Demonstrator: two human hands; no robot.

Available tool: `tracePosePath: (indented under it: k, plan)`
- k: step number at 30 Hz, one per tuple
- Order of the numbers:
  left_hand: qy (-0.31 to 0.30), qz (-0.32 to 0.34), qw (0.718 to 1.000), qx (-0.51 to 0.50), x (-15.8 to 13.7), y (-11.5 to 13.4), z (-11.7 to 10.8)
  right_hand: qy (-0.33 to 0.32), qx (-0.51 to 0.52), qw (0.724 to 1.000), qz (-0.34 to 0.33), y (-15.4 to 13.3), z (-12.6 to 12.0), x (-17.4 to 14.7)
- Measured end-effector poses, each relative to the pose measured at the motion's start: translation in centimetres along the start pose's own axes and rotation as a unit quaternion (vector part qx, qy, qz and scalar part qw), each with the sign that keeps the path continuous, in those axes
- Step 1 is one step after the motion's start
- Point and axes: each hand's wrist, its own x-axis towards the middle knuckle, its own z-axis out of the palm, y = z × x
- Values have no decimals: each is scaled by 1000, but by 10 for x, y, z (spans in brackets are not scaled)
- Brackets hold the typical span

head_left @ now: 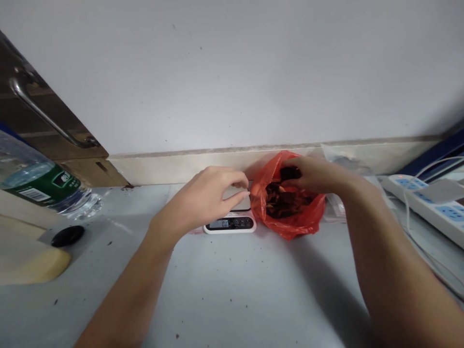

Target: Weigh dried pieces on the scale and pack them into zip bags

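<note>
A red plastic bag (pixel 286 229) stands open against the wall, with dark brown, dried-looking pieces (pixel 286 200) inside. My right hand (pixel 315 174) reaches into its mouth from the right, fingers closed on a dark piece (pixel 291 174) whose exact kind I cannot make out. On the left, my left hand (pixel 212 193) is curled above a small white digital scale (pixel 232 229), thumb and fingertips closed at the bag's left rim. The scale's display reads about 0.0, and my hand covers much of its plate.
A water bottle with a green label (pixel 50 181) is at the left, near a black oval object (pixel 67 236) and a metal door handle (pixel 50 118). Clear plastic packaging (pixel 337 208) lies behind my right arm. A white power strip (pixel 431 203) with cables sits at the right.
</note>
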Motion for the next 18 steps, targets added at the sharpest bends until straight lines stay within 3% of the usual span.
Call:
tracePosePath:
  k: [4,9,14,18]
  plan:
    - [4,6,1000,0,0,-3,0,-33,-12,999,14,-4,-8,-4]
    - [-24,-15,1000,12,-4,-12,-13,-47,21,998,-21,-10,-23,-20]
    - [-116,-115,986,33,-15,-24,-40,10,93,990,-102,-46,-36,-28]
    - [-158,-211,964,36,-28,-38,-55,32,107,978,-178,-85,-29,-10]
